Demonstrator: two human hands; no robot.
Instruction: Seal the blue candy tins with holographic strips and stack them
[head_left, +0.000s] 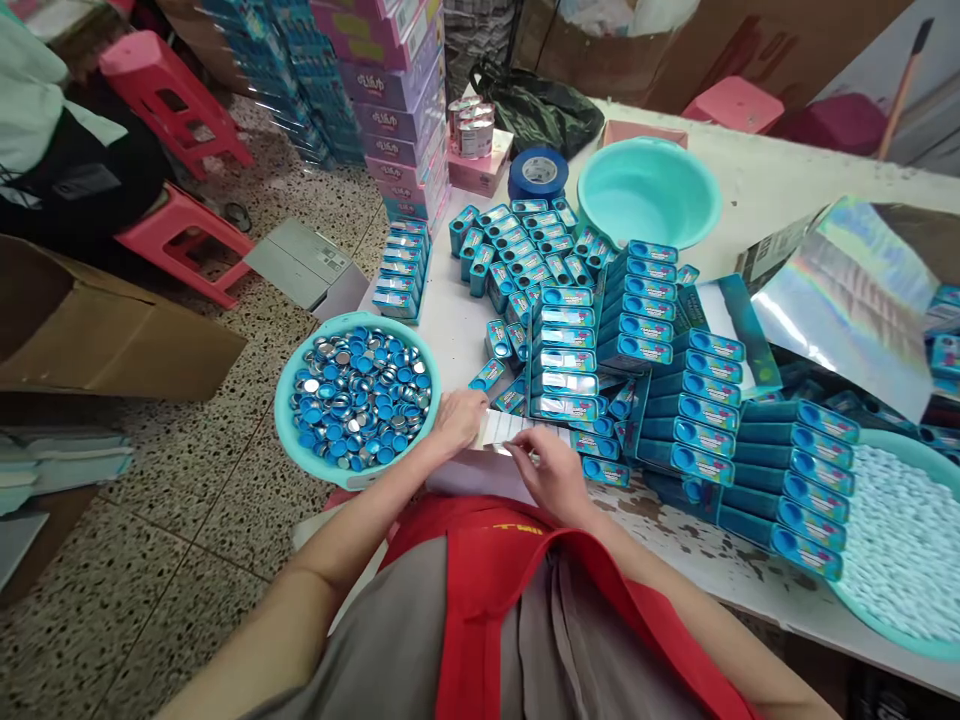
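Nearest us, low centre, a red apron (472,600); left of centre, a basin (300,451) of loose caps (360,395). Our left hand (459,422) meets the pale sheet (495,430) mid-frame, finger grip unclear; our right hand (553,470) seems to pinch its edge. Rightward, blue boxes (566,360) stand in rows; the sheet looks unfinished.

There are two hands (551,470), three turquoise basins (649,205) and one black bag (541,108).

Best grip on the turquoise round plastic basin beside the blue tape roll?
Probably pinch the right rim of the basin, thumb inside, coming from above right: white tabletop borders that side, while glossy blue boxes and the tape roll crowd its left. Its lip is exposed.
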